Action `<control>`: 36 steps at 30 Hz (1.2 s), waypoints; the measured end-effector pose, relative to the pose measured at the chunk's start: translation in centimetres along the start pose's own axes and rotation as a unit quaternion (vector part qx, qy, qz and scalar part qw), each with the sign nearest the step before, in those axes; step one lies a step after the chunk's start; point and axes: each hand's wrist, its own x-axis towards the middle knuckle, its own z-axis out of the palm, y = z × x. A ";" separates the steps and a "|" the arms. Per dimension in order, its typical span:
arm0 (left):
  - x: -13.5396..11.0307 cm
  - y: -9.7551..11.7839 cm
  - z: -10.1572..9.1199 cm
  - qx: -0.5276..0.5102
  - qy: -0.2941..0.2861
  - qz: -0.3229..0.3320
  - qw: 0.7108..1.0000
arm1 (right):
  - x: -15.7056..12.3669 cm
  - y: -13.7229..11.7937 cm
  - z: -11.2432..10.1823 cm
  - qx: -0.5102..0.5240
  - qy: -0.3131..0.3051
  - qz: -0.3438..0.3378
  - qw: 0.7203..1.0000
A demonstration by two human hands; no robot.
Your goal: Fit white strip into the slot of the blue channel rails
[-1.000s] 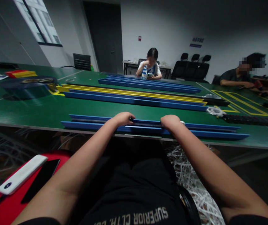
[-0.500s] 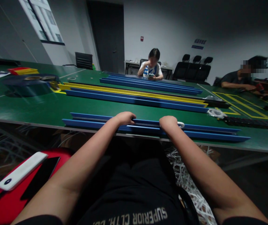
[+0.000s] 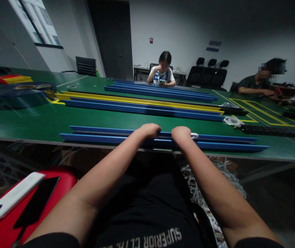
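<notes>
A long blue channel strip [image 3: 222, 146], with two raised edges and a darker groove, lies along the near edge of the green table. My left hand [image 3: 150, 131] rests over its middle with curled fingers; whatever they pinch is hidden. Close by on the right, my right hand [image 3: 181, 134] is closed over the same strip, knuckles up. A white ring [image 3: 194, 135], looking like a roll of tape, sticks out from the right side of that hand and seems held in it. The fingertips of both hands are out of sight in the groove.
Beyond lie a blue strip [image 3: 137, 109], a yellow strip [image 3: 147, 103] and more blue strips [image 3: 160, 92]. A clear-looking roll [image 3: 232, 121] sits at right. A red stool [image 3: 64, 182] bears a white device [image 3: 15, 194] and a black phone-like slab [image 3: 37, 201]. Two people sit across the table.
My left hand has slid right along the strip, narrowing the gap to my right hand. My right hand stays nearly in place with the white ring. The whole view has shifted slightly.
</notes>
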 end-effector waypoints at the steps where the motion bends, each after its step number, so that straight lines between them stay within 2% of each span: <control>1: 0.6 0.5 0.1 -0.008 -0.003 0.001 1.000 | 0.0 0.0 0.0 -0.008 0.006 0.005 1.000; 5: 2.5 1.8 0.3 -0.042 -0.016 0.018 0.999 | -0.2 0.2 0.1 -0.023 0.022 0.010 0.999; 8: 3.0 2.3 0.5 -0.063 -0.008 0.018 0.998 | -0.3 0.3 0.1 -0.025 0.027 0.012 0.999; 20: 1.6 1.9 0.9 -0.043 0.065 0.063 0.995 | -1.7 1.1 1.0 -0.015 0.077 0.012 0.997; 23: 1.5 2.0 1.0 -0.031 0.078 0.069 0.994 | -1.7 2.1 0.8 -0.022 0.078 -0.029 0.996; 25: 1.2 1.9 0.9 -0.026 0.082 0.065 0.994 | -1.6 3.2 0.4 -0.019 0.059 -0.086 0.994; 29: -0.2 0.4 0.7 -0.029 0.081 0.049 0.995 | -1.7 5.1 -1.2 0.042 0.012 -0.194 0.980; 32: -2.2 -2.1 0.6 -0.042 0.068 0.023 0.997 | -2.2 5.4 -2.4 0.084 -0.006 -0.213 0.973; 36: -4.9 -6.0 0.5 -0.061 0.050 0.006 0.997 | -2.7 4.8 -3.2 0.096 0.008 -0.222 0.970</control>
